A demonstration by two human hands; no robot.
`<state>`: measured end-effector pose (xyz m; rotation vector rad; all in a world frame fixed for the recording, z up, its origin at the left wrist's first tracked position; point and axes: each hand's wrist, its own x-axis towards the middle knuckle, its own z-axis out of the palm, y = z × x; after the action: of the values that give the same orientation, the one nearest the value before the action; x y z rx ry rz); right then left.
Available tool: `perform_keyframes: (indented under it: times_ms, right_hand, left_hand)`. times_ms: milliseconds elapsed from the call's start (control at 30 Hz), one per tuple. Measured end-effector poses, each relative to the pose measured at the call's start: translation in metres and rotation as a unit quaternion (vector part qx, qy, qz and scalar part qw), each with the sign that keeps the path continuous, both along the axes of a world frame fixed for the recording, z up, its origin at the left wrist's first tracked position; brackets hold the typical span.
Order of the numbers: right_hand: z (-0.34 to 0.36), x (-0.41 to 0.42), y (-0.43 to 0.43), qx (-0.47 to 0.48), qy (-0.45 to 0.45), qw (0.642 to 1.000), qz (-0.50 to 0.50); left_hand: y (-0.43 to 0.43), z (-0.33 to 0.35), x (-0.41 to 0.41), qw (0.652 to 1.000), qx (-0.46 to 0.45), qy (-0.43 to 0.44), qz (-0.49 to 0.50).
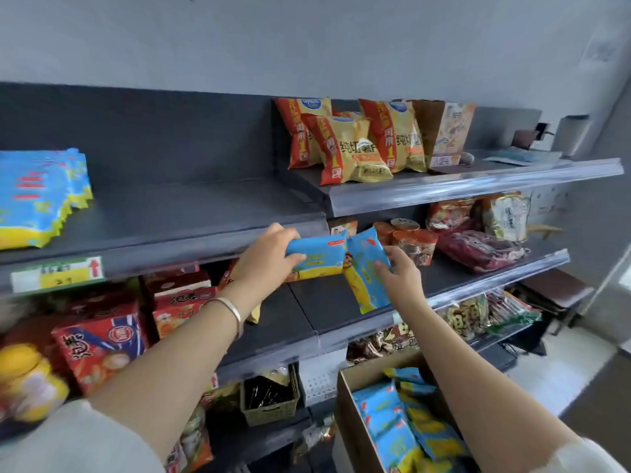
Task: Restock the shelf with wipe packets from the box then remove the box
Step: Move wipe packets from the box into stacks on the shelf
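Many wipe packets (389, 421) are seen lying loose in the cardboard box (351, 431) at the lower right, nearest the camera, so the restocking is judged to be far from finished.

Above the box, two more are held up before the shelving. The level packet (319, 256) is gripped by the left hand (269, 257), with the fingers curled over its end and the thumb laid across its front. The tilted packet (363, 257) is pinched along its side by the right hand (399, 274). The two packets appear to touch at a corner. Both are held about level with the lip of the upper shelf (191, 206) and have not yet been set on it.

Such pouches are judged to be light, soft and filmy. Some give under the fingers is to be expected, and some slipperiness. A hold across the padded middle is preferred to one on the thin crimped ends.

Further back, a row of matching packets (37, 196) is stood at the far left of that shelf, with bare shelf beside it. Chip bags (348, 148) are seen on the neighbouring section.
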<state>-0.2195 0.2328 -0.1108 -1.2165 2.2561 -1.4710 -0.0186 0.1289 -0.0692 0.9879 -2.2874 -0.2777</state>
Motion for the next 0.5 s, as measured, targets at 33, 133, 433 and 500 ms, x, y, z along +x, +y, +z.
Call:
perform_keyframes:
  times_ms: [33, 133, 433, 500]
  right_hand:
    - [0.007, 0.014, -0.007, -0.006, 0.007, 1.000, 0.018]
    - [0.030, 0.058, -0.028, -0.012, 0.064, 0.996, 0.059]
    - [0.097, 0.206, -0.090, -0.131, 0.322, 0.922, 0.169]
    - [0.109, 0.241, -0.104, -0.139, 0.376, 0.901, 0.166]
  left_hand:
    - [-0.001, 0.007, 0.018, 1.000, -0.007, 0.006, 0.017]
    - [-0.004, 0.026, 0.072, 0.997, -0.033, 0.026, 0.070]
    - [-0.009, 0.074, 0.241, 0.950, -0.129, -0.002, 0.283]
    - [-0.013, 0.079, 0.278, 0.936, -0.121, -0.008, 0.330]
